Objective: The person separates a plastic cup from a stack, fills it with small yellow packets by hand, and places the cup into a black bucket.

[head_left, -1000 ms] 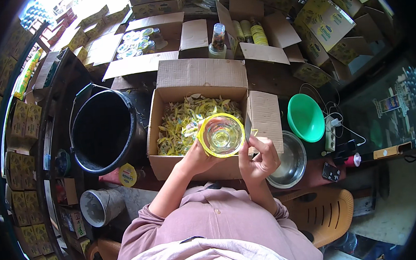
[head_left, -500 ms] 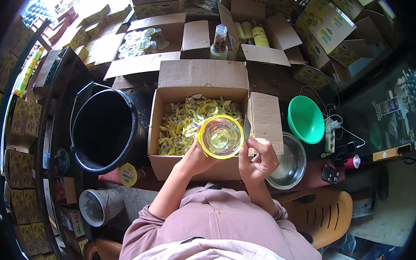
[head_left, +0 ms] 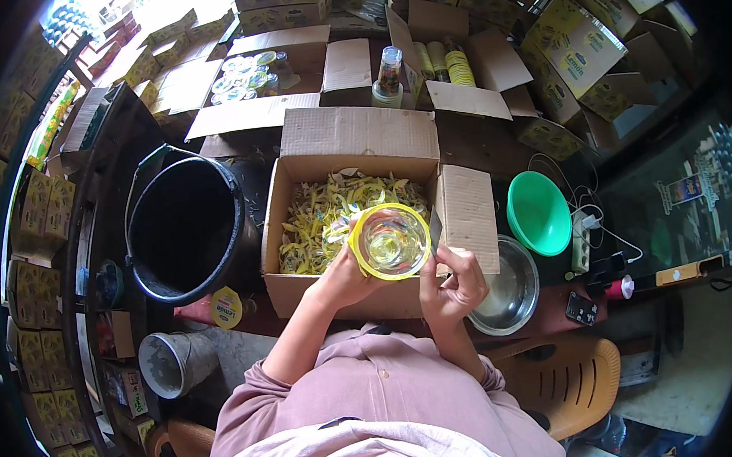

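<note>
Yellow-rimmed and clear, a round transparent plastic jar (head_left: 389,241) is sitting in the grip of the left hand (head_left: 344,276), whose fingers are closing around its near side and holding it up over the open brown cardboard box (head_left: 357,221). The right hand (head_left: 453,283) is working at the jar's right edge, its fingertips pinching together on something at the rim, though what they are nipping is too small to tell. The jar's mouth is facing upward and it looks empty. Below it, the box is brimming with a loose heap of yellow and white paper labels (head_left: 323,218), so plenty of that material is lying ready. By my judgement the work is only partway along: this one jar is in hand, while further back another open carton of round-lidded containers (head_left: 243,73) is waiting. A black plastic bucket (head_left: 183,227) is standing left of the box, and a green plastic bowl (head_left: 538,213) and a steel bowl (head_left: 508,287) are resting to the right on the dark tabletop (head_left: 478,138).
</note>
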Motion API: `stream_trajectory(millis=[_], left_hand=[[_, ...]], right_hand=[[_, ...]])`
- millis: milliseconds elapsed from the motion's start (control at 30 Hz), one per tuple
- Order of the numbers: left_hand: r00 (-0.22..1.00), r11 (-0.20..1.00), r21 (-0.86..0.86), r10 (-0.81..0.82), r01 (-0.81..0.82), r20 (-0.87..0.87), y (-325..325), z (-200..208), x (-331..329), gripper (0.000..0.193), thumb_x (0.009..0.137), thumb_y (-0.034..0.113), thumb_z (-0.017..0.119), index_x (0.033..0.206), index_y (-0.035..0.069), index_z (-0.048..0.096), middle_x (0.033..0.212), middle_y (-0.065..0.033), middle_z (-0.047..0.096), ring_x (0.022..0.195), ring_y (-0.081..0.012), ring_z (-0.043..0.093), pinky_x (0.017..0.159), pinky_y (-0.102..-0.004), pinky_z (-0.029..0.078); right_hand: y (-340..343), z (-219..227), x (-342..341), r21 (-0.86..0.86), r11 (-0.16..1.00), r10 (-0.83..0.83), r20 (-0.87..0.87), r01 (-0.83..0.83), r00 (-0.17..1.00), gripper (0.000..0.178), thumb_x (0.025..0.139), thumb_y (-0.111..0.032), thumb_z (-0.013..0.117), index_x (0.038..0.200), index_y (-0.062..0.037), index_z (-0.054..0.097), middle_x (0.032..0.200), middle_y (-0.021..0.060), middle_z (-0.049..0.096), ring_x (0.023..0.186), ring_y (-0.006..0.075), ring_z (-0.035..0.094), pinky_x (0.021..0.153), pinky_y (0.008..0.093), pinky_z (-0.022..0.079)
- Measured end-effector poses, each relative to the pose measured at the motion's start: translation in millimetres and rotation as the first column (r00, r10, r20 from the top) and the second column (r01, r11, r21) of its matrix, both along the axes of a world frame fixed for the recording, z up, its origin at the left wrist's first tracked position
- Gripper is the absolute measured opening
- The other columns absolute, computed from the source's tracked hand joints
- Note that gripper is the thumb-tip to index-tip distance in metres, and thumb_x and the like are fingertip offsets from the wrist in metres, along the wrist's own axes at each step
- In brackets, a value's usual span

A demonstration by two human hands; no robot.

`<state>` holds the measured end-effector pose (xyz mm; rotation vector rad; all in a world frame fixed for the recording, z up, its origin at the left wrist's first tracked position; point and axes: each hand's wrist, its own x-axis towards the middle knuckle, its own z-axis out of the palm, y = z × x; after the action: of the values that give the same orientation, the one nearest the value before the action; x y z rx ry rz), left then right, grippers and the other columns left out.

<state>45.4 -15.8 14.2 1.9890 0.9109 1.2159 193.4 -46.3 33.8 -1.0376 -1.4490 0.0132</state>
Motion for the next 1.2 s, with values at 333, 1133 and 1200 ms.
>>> stream_trajectory(millis=[333, 1133, 1200], left_hand=[[0.946, 0.976, -0.164, -0.089, 0.146, 0.311, -0.5, 0.8, 6.8, 0.072, 0.063, 0.013, 0.075, 0.121, 0.002, 0.034, 0.116, -0.0122, 0.040, 0.110, -0.0236, 0.044, 0.091, -0.0348, 0.040], [0.910, 0.933, -0.279, -0.102, 0.228, 0.402, -1.3, -1.1, 7.1, 0.070, 0.060, 0.008, 0.075, 0.119, 0.002, 0.036, 0.113, -0.0110, 0.044, 0.107, -0.0214, 0.046, 0.091, -0.0321, 0.040], [0.948, 0.951, -0.227, -0.140, 0.209, 0.285, -1.7, -1.3, 5.4, 0.068, 0.060, 0.009, 0.075, 0.117, 0.002, 0.038, 0.113, -0.0109, 0.044, 0.107, -0.0207, 0.047, 0.091, -0.0320, 0.040]], right_hand=[[2.0, 1.6, 1.9, -0.023, 1.000, 0.013, -0.071, -0.014, 0.997, 0.018, 0.068, 0.005, 0.065, 0.083, -0.0010, 0.058, 0.070, 0.0069, 0.057, 0.058, 0.0117, 0.053, 0.050, 0.0219, 0.042], [-4.1, 6.7, 0.3, -0.049, 0.998, 0.034, -0.074, -0.038, 0.997, 0.020, 0.065, 0.004, 0.066, 0.083, -0.0020, 0.062, 0.071, 0.0089, 0.061, 0.062, 0.0177, 0.060, 0.056, 0.0256, 0.048], [-1.1, 8.9, 1.0, -0.030, 0.999, 0.032, -0.064, -0.034, 0.997, 0.019, 0.065, 0.005, 0.065, 0.083, -0.0020, 0.062, 0.071, 0.0090, 0.061, 0.062, 0.0176, 0.061, 0.056, 0.0256, 0.048]])
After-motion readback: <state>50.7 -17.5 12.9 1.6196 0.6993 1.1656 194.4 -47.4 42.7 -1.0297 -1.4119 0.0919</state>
